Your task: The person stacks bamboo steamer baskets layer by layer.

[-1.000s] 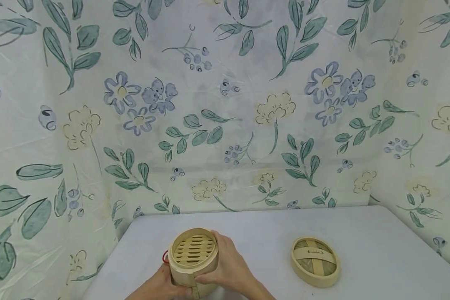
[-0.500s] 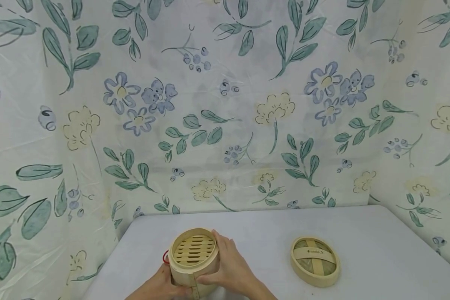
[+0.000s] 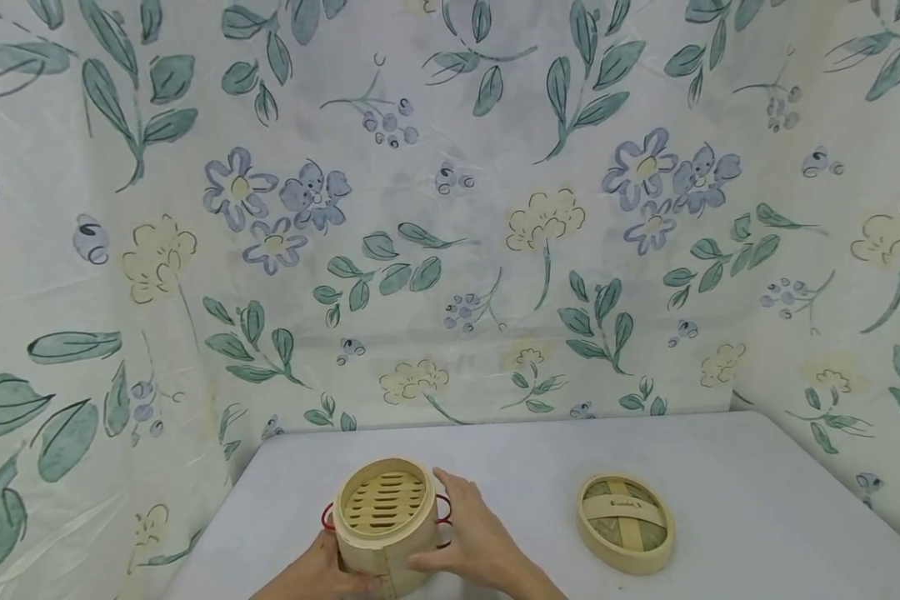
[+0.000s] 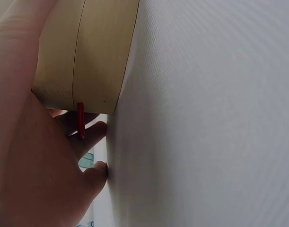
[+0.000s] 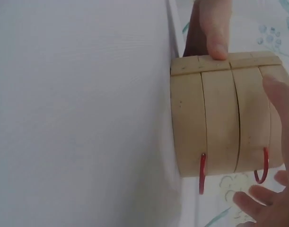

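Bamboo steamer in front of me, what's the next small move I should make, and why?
I'd probably reach the right hand across to the lid: it lies apart on the table, the bamboo steamer is uncovered, the left hand holds its side, and the right hand looks mostly clear of it, though the thumb may touch.

Hand [image 4: 38, 158] against bamboo steamer [image 4: 98, 52], red loop [image 4: 81, 120]

Two stacked bamboo baskets [image 5: 190, 118] [image 5: 251, 118], three visible red handles [image 5: 202, 175] [image 5: 266, 161] [image 4: 80, 120], one lid [image 3: 627, 525], two hands [image 3: 326, 568] [image 3: 478, 535] and one table [image 3: 521, 471]
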A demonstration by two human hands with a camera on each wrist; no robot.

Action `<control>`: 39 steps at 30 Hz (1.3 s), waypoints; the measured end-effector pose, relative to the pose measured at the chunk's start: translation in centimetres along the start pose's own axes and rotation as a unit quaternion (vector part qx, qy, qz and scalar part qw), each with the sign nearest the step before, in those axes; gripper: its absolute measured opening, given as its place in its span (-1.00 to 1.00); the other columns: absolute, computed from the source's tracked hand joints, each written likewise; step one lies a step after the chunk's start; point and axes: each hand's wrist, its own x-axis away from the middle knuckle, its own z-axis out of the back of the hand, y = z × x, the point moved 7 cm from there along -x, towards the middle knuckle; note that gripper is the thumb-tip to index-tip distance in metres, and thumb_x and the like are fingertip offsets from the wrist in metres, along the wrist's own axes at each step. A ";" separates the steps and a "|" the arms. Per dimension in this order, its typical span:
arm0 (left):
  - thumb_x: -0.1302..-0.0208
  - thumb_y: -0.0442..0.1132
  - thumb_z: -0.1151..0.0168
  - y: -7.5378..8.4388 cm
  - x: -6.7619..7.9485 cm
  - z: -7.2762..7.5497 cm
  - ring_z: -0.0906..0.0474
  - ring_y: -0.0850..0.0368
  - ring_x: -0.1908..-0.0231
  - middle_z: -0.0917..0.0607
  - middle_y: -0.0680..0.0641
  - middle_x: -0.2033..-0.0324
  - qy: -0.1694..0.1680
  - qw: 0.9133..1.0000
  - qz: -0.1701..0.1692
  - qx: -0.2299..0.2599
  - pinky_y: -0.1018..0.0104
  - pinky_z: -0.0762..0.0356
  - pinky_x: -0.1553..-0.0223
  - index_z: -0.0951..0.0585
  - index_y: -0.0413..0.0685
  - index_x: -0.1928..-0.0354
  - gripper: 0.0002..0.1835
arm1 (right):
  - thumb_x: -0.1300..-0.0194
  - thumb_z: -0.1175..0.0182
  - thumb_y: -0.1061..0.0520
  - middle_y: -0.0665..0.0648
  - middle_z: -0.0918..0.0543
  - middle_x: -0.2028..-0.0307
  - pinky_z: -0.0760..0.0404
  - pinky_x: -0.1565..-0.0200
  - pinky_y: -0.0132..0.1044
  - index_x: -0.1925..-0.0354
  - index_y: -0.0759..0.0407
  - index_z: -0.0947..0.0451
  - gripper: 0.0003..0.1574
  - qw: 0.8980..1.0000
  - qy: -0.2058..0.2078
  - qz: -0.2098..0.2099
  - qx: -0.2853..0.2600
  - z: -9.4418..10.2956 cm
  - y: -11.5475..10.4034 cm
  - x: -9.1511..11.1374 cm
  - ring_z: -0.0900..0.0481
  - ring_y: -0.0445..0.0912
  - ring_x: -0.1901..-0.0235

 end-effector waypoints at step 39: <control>0.01 -0.08 -0.42 -1.0 -0.4 -0.2 -0.31 -0.04 -0.16 -0.35 -0.14 -0.21 -0.003 0.999 0.044 0.019 -0.22 -0.17 -0.16 0.01 -0.11 -0.37 0.01 | 0.17 -0.38 -0.35 0.06 -0.34 -0.19 -0.06 -0.28 0.10 -0.29 0.03 -0.17 0.14 0.998 0.017 0.001 0.053 4.1 3.7 3.0 -0.22 0.05 -0.25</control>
